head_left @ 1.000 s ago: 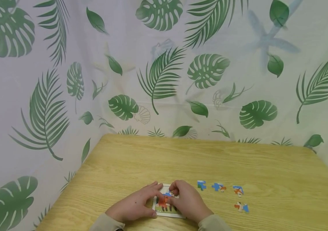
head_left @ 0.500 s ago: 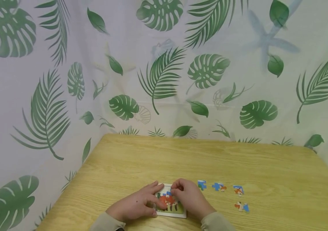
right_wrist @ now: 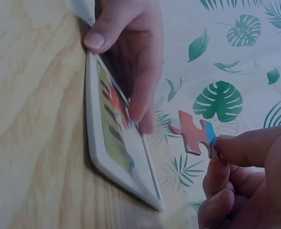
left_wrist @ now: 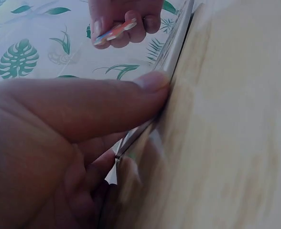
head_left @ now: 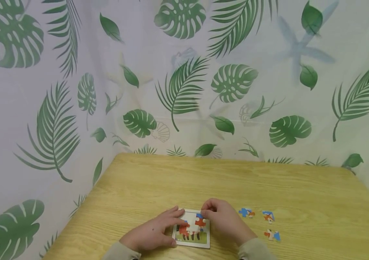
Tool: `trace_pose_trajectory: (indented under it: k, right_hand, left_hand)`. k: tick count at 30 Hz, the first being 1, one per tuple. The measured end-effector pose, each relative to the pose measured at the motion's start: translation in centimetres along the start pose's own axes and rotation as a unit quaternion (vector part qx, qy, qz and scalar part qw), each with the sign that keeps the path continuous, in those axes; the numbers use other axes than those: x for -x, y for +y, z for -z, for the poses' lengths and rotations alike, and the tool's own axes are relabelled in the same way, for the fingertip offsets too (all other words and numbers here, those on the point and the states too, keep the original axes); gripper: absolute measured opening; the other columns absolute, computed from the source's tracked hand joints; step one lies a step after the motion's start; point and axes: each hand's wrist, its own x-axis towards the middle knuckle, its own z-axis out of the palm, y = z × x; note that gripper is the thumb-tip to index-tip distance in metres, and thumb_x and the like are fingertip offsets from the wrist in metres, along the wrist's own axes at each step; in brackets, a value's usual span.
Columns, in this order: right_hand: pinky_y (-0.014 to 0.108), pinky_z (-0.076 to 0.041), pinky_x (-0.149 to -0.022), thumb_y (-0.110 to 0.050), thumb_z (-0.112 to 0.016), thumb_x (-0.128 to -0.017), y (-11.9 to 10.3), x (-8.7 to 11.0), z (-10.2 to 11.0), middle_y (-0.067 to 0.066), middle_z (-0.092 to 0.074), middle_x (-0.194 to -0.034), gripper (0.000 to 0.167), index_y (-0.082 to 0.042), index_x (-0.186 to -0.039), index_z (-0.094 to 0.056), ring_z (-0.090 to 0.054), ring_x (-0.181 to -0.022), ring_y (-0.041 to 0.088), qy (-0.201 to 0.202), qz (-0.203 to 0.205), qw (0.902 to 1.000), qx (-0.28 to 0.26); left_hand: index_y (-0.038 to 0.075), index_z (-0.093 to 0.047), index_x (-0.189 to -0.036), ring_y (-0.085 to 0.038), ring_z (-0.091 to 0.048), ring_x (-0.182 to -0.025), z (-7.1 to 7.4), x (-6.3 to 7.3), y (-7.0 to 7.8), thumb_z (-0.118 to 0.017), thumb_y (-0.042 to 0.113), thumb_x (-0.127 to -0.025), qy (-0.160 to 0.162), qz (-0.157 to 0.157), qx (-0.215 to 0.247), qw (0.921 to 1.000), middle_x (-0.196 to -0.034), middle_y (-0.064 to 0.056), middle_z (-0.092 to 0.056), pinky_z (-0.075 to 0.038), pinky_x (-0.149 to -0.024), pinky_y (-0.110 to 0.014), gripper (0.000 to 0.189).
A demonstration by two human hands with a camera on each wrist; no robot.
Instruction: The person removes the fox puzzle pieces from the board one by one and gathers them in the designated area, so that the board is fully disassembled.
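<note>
A small jigsaw tray [head_left: 191, 246] with a white rim lies at the table's front, partly filled with a picture of a red animal on grass. My left hand [head_left: 153, 230] rests along its left side, thumb at the near corner and index finger stretched over the picture. Between thumb and fingers, my right hand [head_left: 228, 221] pinches a red and blue puzzle piece [right_wrist: 193, 133]. In the right wrist view the piece hangs apart from the tray. A bare white patch shows in the tray's upper part.
To the right lie loose puzzle pieces: a blue and orange one [head_left: 246, 212], another with a fox-like face [head_left: 268, 216] and a third [head_left: 272, 235] nearer the front. A leaf-printed curtain [head_left: 184, 141] borders the wooden table [head_left: 158, 180] at the back and left.
My right hand has lifted the red and blue puzzle piece off the picture and shifted slightly right, uncovering white tray. The nearest loose piece is now hidden by this hand. The left hand stays put.
</note>
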Motion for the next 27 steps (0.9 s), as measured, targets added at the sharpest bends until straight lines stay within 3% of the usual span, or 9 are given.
trace_pose_trajectory:
  k: [4,8,18,27]
  right_hand:
    - [0.034,-0.044,-0.063,-0.014,-0.067,-0.096,0.4,0.5,1.1,0.002,-0.064,-0.087,0.006,-0.009,-0.094,-0.066,-0.051,-0.072,0.019,-0.008,-0.009,0.9999,-0.008]
    - [0.033,-0.043,-0.063,-0.012,-0.067,-0.095,0.8,1.1,2.3,0.002,-0.063,-0.085,0.005,-0.009,-0.093,-0.065,-0.051,-0.072,0.019,-0.006,-0.009,0.9999,0.005]
    - [0.031,-0.04,-0.058,-0.015,-0.067,-0.096,2.4,2.3,5.3,0.001,-0.062,-0.082,0.006,-0.011,-0.092,-0.065,-0.048,-0.071,0.019,0.014,-0.031,0.9985,0.044]
    - [0.031,-0.043,-0.062,-0.016,-0.067,-0.096,4.0,3.6,8.4,0.001,-0.061,-0.083,0.008,-0.009,-0.093,-0.064,-0.05,-0.075,0.02,-0.013,-0.011,0.9962,0.085]
  left_hand:
    - [0.033,-0.046,-0.152,-0.022,-0.01,-0.154,0.0,0.1,0.0,-0.073,0.034,-0.092,0.008,0.012,0.003,0.9999,-0.165,0.012,-0.022,-0.02,-0.118,-0.058,0.066]
    - [0.027,-0.037,-0.158,-0.024,-0.004,-0.155,0.0,0.2,0.2,-0.076,0.035,-0.09,0.021,0.007,-0.009,0.9997,-0.168,0.005,-0.017,-0.018,-0.118,-0.058,0.08]
    - [0.015,-0.038,-0.158,-0.031,-0.006,-0.154,-0.1,0.0,0.8,-0.079,0.041,-0.086,0.042,0.01,-0.106,0.9934,-0.167,-0.006,-0.02,-0.01,-0.12,-0.058,0.087]
    - [0.012,-0.037,-0.158,-0.03,-0.009,-0.154,-0.2,0.0,0.6,-0.078,0.043,-0.085,0.039,0.017,-0.091,0.995,-0.167,-0.006,-0.022,-0.006,-0.121,-0.056,0.09]
